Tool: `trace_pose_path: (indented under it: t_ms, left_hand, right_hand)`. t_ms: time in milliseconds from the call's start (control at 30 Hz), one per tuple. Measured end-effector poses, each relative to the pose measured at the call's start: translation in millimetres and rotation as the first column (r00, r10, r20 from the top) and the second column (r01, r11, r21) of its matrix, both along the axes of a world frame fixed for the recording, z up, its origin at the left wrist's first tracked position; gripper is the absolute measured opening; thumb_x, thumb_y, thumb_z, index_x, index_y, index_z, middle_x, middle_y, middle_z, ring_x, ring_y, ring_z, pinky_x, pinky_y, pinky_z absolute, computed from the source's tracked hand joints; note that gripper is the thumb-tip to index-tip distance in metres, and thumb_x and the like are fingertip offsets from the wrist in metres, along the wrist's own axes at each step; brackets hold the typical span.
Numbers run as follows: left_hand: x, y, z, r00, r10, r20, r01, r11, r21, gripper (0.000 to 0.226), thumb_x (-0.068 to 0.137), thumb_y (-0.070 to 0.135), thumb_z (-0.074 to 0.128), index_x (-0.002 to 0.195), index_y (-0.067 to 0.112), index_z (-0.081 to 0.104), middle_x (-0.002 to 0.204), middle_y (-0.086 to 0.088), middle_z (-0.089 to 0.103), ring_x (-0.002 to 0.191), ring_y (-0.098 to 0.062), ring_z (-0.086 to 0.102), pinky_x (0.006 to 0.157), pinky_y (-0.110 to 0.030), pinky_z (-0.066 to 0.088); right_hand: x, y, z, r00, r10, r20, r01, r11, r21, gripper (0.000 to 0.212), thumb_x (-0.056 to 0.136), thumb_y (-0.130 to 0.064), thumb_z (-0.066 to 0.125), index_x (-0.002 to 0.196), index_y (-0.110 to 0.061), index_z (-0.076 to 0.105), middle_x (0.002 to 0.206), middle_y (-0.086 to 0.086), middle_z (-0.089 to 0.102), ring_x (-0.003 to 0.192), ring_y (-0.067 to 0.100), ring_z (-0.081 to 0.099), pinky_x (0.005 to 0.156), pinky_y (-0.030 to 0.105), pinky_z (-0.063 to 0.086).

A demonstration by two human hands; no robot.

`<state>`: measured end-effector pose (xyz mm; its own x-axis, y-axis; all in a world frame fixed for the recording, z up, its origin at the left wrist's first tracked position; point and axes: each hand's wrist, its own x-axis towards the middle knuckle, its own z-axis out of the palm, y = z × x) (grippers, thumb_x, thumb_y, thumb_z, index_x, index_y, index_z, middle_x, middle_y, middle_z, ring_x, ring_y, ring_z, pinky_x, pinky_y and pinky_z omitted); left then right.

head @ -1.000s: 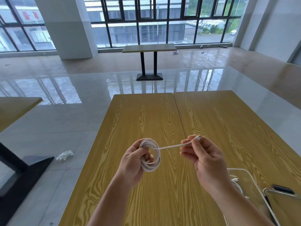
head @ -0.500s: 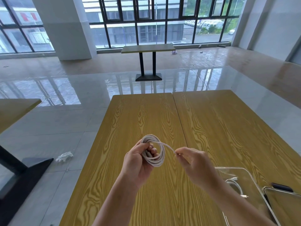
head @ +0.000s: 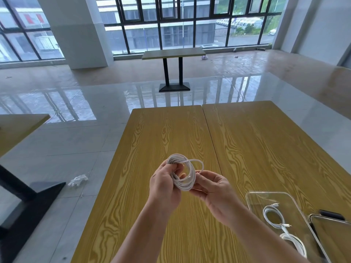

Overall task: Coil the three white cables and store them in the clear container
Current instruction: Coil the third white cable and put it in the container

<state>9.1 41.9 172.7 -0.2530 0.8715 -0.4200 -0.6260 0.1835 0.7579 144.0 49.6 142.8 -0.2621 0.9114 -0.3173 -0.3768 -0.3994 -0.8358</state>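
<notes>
- Coil [head: 183, 174] of white cable held up over the worktop [head: 165, 133], up and left of the container [head: 269, 196].
- Left hand [head: 164, 184] grasps the coil's left side, thumb and fingers curled round the bundled loops.
- Right hand [head: 213, 188] pinches the coil's lower right edge; the last loop [head: 199, 164] sticks out looser than the rest, just above this hand.
- Cable's plug end not visible, likely tucked in the hand or the loops; cannot tell.
- Container sits on the worktop, open; two coiled cables [head: 281, 223] already lie in it, one nearer the far wall, one toward the near end.
- Clear lid [head: 330, 234] lies just right of the container, a dark object [head: 331, 212] just behind the lid.
- Step, as judged: finishing the third and last coil; winding looks nearly done, storing not yet done.
- Next move calls for tightening the stray loop into the bundle, securing the tail so it won't spring open, then carrying the coil down and right into the container's free space.
- Risk: coil may unwind if the grip loosens before it is set down; it may also land on top of the cables already in there.
</notes>
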Motion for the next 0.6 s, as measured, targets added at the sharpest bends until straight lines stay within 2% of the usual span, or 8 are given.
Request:
trace_pose_path:
  t_ms: [33,100,200,267,333,467,533,600]
  left_hand:
    - [1.0,-0.9,0.8,1.0,-0.012,-0.011,0.012,1.0,0.005,0.023,0.091,-0.004,0.05,0.09,-0.001,0.072,0.085,-0.018,0.065,0.09,-0.033,0.06,0.096,-0.052,0.049]
    - [3.5,-2.8,2.4,0.998,-0.047,-0.043,0.048,0.998,0.037,0.021,0.093,-0.003,0.049,0.097,-0.001,0.069,0.086,-0.019,0.067,0.087,-0.035,0.063,0.09,-0.049,0.053]
    - [7.6,-4.0,2.0,0.986,-0.076,-0.15,0.091,0.991,0.097,0.019,0.096,0.0,0.048,0.103,-0.002,0.065,0.091,-0.026,0.067,0.088,-0.04,0.065,0.085,-0.05,0.054]
    - [9.2,-3.6,-1.5,0.965,-0.072,-0.253,0.107,0.986,0.131,0.021,0.098,0.001,0.046,0.103,0.001,0.066,0.097,-0.028,0.07,0.092,-0.041,0.067,0.089,-0.053,0.053]
    - [9.5,-3.3,-5.6,0.931,-0.06,-0.36,0.117,0.983,0.138,0.025,0.099,0.001,0.045,0.099,0.007,0.069,0.093,-0.019,0.073,0.09,-0.035,0.07,0.086,-0.049,0.055]
    - [9.4,-4.8,-12.0,0.866,-0.051,-0.498,0.135,0.982,0.135,0.031,0.097,-0.001,0.043,0.096,0.013,0.071,0.087,-0.009,0.076,0.085,-0.026,0.073,0.079,-0.043,0.058]
    - [9.7,-5.3,-13.6,0.85,-0.043,-0.525,0.128,0.983,0.128,0.032,0.097,-0.001,0.043,0.096,0.014,0.07,0.085,-0.007,0.076,0.082,-0.024,0.073,0.075,-0.041,0.059]
    - [10.1,-4.4,-15.4,0.838,-0.024,-0.546,0.111,0.986,0.127,0.031,0.097,0.001,0.044,0.095,0.017,0.071,0.086,-0.007,0.076,0.083,-0.026,0.073,0.074,-0.042,0.059]
  right_hand:
    - [-0.5,-0.5,0.9,0.995,-0.012,-0.096,0.007,0.998,-0.055,0.013,0.089,-0.006,0.066,0.097,0.001,0.07,0.095,0.021,0.076,0.086,0.027,0.074,0.085,0.04,0.059]
    - [-0.5,-1.6,3.6,0.967,-0.021,-0.253,-0.012,0.992,-0.128,0.019,0.084,-0.005,0.066,0.1,0.005,0.07,0.097,0.022,0.075,0.086,0.028,0.075,0.09,0.042,0.059]
    - [-0.8,-3.2,7.1,0.935,-0.001,-0.354,-0.055,0.988,-0.146,0.028,0.082,-0.005,0.065,0.108,0.006,0.07,0.101,0.021,0.074,0.088,0.028,0.075,0.086,0.037,0.06]
    - [-2.5,-3.3,7.7,0.93,-0.029,-0.367,-0.041,0.982,-0.184,0.033,0.08,-0.005,0.066,0.112,0.003,0.066,0.102,0.022,0.075,0.087,0.029,0.075,0.08,0.037,0.062]
    - [-3.9,-3.3,8.5,0.935,-0.055,-0.351,-0.022,0.977,-0.213,0.035,0.078,-0.005,0.066,0.113,0.0,0.063,0.102,0.023,0.074,0.085,0.03,0.075,0.08,0.04,0.062]
    - [-2.6,-5.5,9.2,0.956,0.006,-0.292,-0.065,0.979,-0.192,0.025,0.085,-0.009,0.06,0.107,-0.001,0.069,0.099,0.02,0.075,0.088,0.028,0.075,0.089,0.045,0.058]
    - [-2.7,-7.2,11.0,0.966,0.018,-0.258,-0.067,0.981,-0.184,0.03,0.095,-0.012,0.048,0.115,-0.001,0.067,0.101,0.02,0.075,0.091,0.028,0.073,0.096,0.051,0.053]
    - [-4.0,-9.4,14.7,0.971,0.018,-0.237,-0.051,0.99,-0.131,0.039,0.095,-0.009,0.04,0.131,-0.01,0.057,0.105,0.021,0.073,0.095,0.029,0.071,0.094,0.054,0.053]
